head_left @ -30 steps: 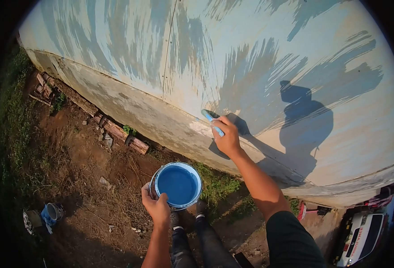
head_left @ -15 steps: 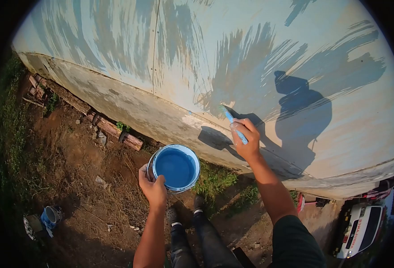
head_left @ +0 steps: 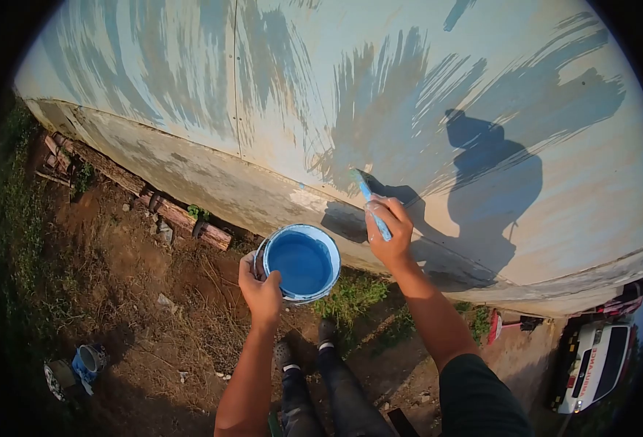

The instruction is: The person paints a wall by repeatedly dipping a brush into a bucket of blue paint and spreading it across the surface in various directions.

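- Paintbrush [head_left: 369, 195] at the lower part of the wall [head_left: 580, 218], right of the bucket [head_left: 327, 244] and farther off; I can't tell whether its bristles touch.
- Flat, pale panels make up the wall, covered in feathery, grey-blue strokes [head_left: 379, 95] that fan outward; a soft-edged shadow [head_left: 492, 175] falls on the right.
- Rough, stained and blotchy, the base strip [head_left: 190, 156] runs beneath.
- Round and rimmed with pale smears, the bucket holds smooth, deep-blue paint [head_left: 299, 266].
- Left hand [head_left: 260, 284] is clamped on the bucket's left side, thumb at the rim.
- Right hand [head_left: 388, 224] has its fingers wrapped firmly around the brush handle.
- Dry, crumbly brown ground [head_left: 117, 269] spreads on the left, with coarse, reddish logs [head_left: 205, 231] along the base strip.
- Slim and straight, the brush has a handle streaked light blue and a dark, greenish tip.
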Demonstrator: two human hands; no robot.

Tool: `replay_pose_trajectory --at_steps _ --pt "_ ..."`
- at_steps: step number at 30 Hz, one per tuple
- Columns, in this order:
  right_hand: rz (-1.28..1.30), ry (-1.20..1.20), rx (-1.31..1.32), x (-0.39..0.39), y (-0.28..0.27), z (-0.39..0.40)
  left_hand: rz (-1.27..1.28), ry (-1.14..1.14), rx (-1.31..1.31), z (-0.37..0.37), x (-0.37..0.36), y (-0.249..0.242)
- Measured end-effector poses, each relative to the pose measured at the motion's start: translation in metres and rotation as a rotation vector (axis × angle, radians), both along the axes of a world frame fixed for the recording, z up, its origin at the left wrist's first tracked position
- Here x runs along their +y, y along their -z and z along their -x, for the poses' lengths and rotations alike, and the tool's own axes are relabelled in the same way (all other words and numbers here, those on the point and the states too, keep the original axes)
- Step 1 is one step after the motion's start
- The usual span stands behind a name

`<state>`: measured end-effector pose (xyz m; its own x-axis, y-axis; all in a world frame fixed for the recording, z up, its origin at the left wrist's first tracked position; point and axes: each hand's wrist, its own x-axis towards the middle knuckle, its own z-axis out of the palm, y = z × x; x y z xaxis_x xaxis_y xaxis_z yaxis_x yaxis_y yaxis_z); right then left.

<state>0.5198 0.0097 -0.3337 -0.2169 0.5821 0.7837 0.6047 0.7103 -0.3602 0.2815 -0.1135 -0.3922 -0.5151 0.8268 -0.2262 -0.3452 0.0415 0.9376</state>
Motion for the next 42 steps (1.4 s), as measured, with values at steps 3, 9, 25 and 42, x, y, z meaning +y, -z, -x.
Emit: replay_pose_trajectory --at_steps 3,9,25,42 --pt "0.011 -0.013 -0.08 -0.016 0.0 0.011 0.057 0.081 0.086 0.009 0.013 0.005" --pt "0.323 -0.099 -0.023 0.018 0.038 0.018 -0.023 0.108 0.043 0.013 0.027 0.012" --pt "0.153 0.009 -0.038 -0.011 0.001 -0.026 -0.027 0.036 0.011 0.0 -0.008 0.013" --pt "0.033 0.0 -0.268 -0.048 0.017 -0.058 0.067 0.152 0.028 -0.03 -0.036 0.031"
